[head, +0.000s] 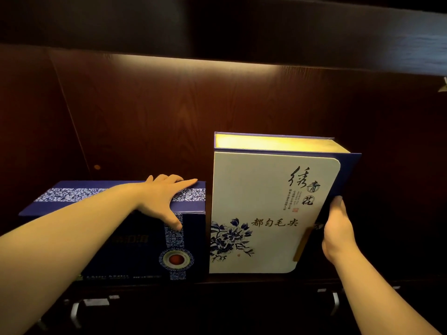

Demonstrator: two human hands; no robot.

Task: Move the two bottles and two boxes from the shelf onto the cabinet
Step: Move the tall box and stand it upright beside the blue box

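Observation:
Two gift boxes stand side by side on a dark wooden shelf (pixel 266 280). The dark blue box (pixel 135 243) on the left has a white-and-blue patterned band and a round red emblem. My left hand (pixel 162 201) grips its top right corner, fingers over the top and thumb on the front face. The taller white box (pixel 268 213) on the right carries blue flowers and calligraphy, with a blue spine. My right hand (pixel 338 230) holds its right edge, fingers wrapped behind. No bottles are in view.
The shelf's dark wooden back wall (pixel 181 112) is lit from above by a light strip under the upper shelf (pixel 242 32). Below the shelf, metal drawer handles (pixel 77 310) show on dark cabinet fronts.

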